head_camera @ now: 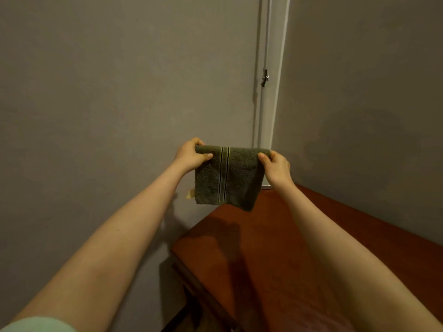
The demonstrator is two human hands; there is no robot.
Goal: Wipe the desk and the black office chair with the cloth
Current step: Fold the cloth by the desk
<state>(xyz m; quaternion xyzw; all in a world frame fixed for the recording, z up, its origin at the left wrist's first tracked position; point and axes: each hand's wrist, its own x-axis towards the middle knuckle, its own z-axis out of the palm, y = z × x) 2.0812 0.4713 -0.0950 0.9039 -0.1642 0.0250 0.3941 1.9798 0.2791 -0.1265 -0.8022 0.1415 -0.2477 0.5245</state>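
Head view: both arms reach forward and up, and the 2 hands share 1 cloth between them. The left hand (191, 154) pinches the top left corner, thumb in front and fingers curled over the upper edge. The right hand (275, 165) pinches the top right corner the same way. Neither hand holds anything else.

The cloth (227, 178) is a green towel, apparently folded, hanging flat from its top edge. Its top edge runs level from hand to hand, and 1 band of thin stripes runs down it. A small tan scrap (190, 194), perhaps a label, shows at its lower left edge.

The desk (275, 248) lies below the hands and somewhat to the right, its reddish-brown top bare where visible. Its long axis runs away from the person along the right-hand wall toward the room's corner. The cloth's lower corner hangs above the desk's far left end and looks apart from the surface, with a shadow beneath. The right hand is over the desk, while the left hand is over the gap beside the left wall, so the right is nearer to the top. Wiping would call for bringing the cloth down and rightward.

Counted: 2 hands, 1 cloth, 1 desk, 0 chairs in view. Beyond, 1 white pipe (268, 92) climbs the corner.
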